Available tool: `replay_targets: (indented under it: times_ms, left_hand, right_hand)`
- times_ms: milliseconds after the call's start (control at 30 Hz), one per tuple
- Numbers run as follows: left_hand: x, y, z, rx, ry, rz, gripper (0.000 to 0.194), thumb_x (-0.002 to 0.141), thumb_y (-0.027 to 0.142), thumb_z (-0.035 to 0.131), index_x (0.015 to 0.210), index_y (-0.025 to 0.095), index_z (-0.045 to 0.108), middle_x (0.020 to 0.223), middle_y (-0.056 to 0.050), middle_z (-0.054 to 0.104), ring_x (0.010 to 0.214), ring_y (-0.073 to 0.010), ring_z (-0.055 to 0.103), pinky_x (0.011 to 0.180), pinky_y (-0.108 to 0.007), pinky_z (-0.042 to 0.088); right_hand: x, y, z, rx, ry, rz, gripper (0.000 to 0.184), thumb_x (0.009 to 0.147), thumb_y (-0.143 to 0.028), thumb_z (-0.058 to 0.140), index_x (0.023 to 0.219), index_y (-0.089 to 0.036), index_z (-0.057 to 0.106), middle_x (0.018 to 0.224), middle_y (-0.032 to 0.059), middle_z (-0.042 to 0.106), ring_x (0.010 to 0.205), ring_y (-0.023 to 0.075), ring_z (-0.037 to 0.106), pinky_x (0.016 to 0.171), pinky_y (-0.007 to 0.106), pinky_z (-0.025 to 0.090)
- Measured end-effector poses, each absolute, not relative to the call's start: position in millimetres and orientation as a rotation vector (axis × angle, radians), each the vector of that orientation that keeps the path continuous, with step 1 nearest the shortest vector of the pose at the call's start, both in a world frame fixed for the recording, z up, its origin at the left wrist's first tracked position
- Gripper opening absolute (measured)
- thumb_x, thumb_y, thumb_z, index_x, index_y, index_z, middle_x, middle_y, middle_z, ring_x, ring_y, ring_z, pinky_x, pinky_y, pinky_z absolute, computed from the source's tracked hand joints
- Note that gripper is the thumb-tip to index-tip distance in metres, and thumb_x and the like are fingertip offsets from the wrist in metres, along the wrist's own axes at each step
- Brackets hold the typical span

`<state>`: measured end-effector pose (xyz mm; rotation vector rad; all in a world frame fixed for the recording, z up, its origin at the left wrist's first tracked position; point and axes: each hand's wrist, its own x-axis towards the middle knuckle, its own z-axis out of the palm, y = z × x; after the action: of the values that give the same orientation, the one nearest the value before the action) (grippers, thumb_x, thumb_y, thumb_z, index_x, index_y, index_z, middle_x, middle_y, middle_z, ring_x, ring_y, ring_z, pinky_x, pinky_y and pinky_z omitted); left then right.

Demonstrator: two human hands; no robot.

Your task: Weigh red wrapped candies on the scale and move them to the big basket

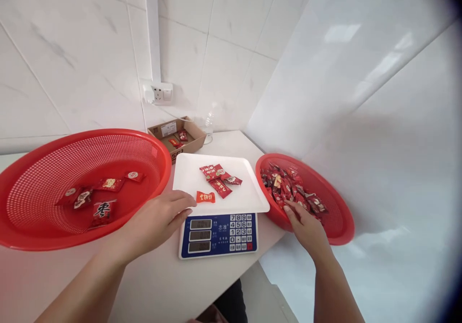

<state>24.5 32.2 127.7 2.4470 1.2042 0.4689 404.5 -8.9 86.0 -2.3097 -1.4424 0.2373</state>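
So, scale [218, 254]: nr bench [151, 279] front edge, btwn the 2 red baskets; brand on blue panel reads 志准.
Keypad [241, 231]: R half of panel; digits 7 8 9 / 4 5 6 top rows, 0 lower; red key btm R corner.
Displays [200, 235]: 3 stacked, L half; top approx. 0.04, others too dim to read surely.
Tray [252, 193]: white, atop scale; red pkts [219, 181] bunched nr middle, overlapping; white surface shows along R side & far L corner.
Orange-red pkt [205, 197]: on tray nr front L, apart from bunch; pale characters, too small to tell.
L hand: left hand [169, 214] over tray's front L corner, fingers close together, thumb a bit apart, tips just beside orange-red pkt; contact unclear.
R hand: right hand [306, 224] in R basket [341, 217], thumb & fingertips at pile [285, 183]; can't tell if clamped on a pkt.
R basket: at bench R edge, rim reaching past it; pile mostly L side, bare mesh on R.
L basket [46, 169]: bench L side; few spread pkts, 枣 pkt [103, 212] nearest front.
Box [193, 145]: cardboard, behind tray nr back edge; white label, dark print partly hidden, small red pkts inside.
Bottle [209, 121]: clear, beside box, nr wall.
Strip: bench surface shows in front of L basket & scale.
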Motion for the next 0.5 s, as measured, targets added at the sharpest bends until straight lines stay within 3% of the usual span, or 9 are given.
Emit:
replay_targets:
  times_ms: [133,300,500]
  left_hand:
    - [43.8,36.9,121.6,2.586,1.024,0.325,0.036,0.094,0.035,0.031,0.118,0.027,0.057,0.125,0.000,0.060,0.131,-0.0240,0.039,0.107,-0.043,0.037]
    - [62.9,52.9,123.1,2.665,1.018,0.206,0.033,0.093,0.036,0.036,0.114,0.024,0.059,0.122,-0.001,0.062,0.131,-0.0276,0.039,0.108,-0.046,0.035]
    - [69.4,74.0,123.4,2.680,1.140,0.220,0.036,0.091,0.036,0.041,0.121,0.021,0.056,0.129,-0.005,0.058,0.133,-0.0292,0.036,0.110,-0.049,0.032]
  right_hand:
    - [398.2,-7.5,85.8,-2.455,-1.454,0.162,0.052,0.087,-0.056,0.028,0.121,-0.030,0.058,0.116,0.0083,0.065,0.101,0.0300,0.061,0.075,0.040,0.047]
    - [396.7,-8.0,83.7,-2.480,-1.473,0.076,0.053,0.089,-0.055,0.025,0.120,-0.030,0.059,0.112,0.0095,0.067,0.093,0.0290,0.064,0.064,0.036,0.045]
    - [394.8,-7.2,86.7,-2.479,-1.439,0.181,0.050,0.090,-0.052,0.026,0.121,-0.031,0.058,0.123,0.0058,0.062,0.101,0.0285,0.061,0.075,0.039,0.047]
